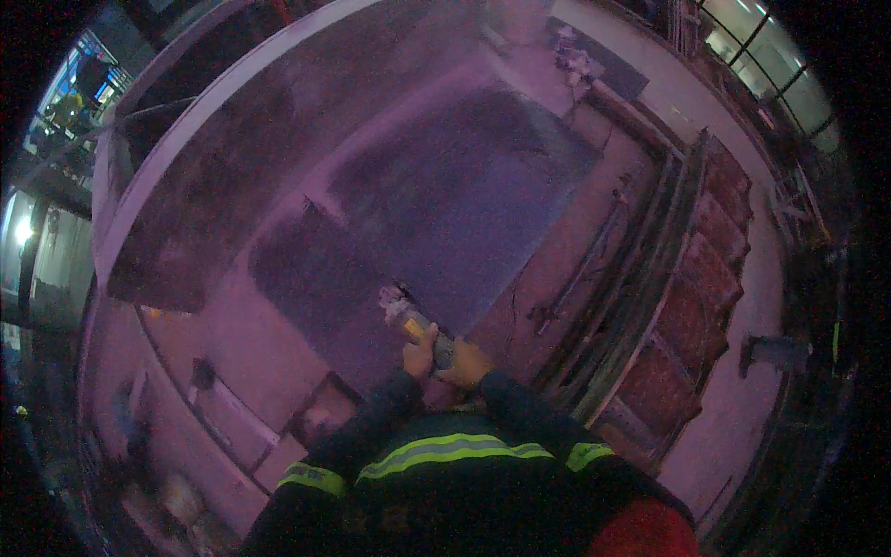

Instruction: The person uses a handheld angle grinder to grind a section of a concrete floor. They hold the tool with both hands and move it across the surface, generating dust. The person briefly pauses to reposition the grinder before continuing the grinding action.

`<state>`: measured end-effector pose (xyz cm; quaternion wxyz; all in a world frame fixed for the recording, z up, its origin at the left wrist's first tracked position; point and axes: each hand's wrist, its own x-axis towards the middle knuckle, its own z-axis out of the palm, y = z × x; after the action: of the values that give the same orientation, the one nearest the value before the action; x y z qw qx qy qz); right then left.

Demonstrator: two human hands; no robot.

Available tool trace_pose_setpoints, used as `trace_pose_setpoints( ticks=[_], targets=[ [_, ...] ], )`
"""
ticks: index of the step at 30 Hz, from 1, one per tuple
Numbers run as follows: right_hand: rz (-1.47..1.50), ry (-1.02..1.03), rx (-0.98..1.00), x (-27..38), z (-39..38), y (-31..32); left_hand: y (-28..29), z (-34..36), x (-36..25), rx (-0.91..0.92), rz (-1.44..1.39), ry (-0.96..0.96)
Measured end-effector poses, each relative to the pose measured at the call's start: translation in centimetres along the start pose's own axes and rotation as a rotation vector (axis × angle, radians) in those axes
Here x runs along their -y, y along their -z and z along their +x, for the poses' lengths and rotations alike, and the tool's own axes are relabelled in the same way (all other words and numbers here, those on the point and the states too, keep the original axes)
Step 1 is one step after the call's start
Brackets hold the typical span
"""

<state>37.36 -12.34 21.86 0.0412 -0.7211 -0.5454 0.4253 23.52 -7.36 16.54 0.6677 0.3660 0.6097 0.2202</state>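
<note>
- Left hand (419,355): fingers closed on the side of a grey hand-held tool (415,327), with the thumb lying along the body. Individual fingers are partly hidden.
- Right hand (469,365): clamped on the rear part of the same tool, just beside the left hand. The exact placement of each fingertip cannot be told.
- Tool: located near the centre of the view, in front of the wearer's body, its pale head pointing forward and to the left. A yellow patch shows on the upper face. Whether the head touches the surface below cannot be told.
- Sleeves and jacket (455,492): dark cloth with yellow-green bands across the body and both arms; a grey stripe runs through the body band. A red area shows at the lower right.
- Beyond the tool: a broad, dark, roughly rectangular area (464,209) set within a paler, purple-tinted surface (227,339).
- Right side: a thin rod (587,260) lies slantwise; past it run long dark bars (631,297), then a row of reddish-brown panels (677,316) with a scalloped outer edge.
- Upper right: a small irregular object (575,60), too blurred to identify.
- Outer edges: a gridded window (775,56) at upper right; a bright lamp (23,229) at far left.
</note>
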Motion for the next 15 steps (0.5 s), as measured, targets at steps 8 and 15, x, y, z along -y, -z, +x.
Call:
trace_pose_setpoints(
  ticks=[8,15],
  targets=[
    [0.097,-0.019,-0.024,0.2,0.2,-0.1,-1.7,-3.2,-5.2,-0.21,0.037,0.088],
    [0.181,-0.051,-0.031,0.9,0.2,-0.4,-0.9,-1.9,-4.5,-0.198,0.17,0.149]
  ],
)
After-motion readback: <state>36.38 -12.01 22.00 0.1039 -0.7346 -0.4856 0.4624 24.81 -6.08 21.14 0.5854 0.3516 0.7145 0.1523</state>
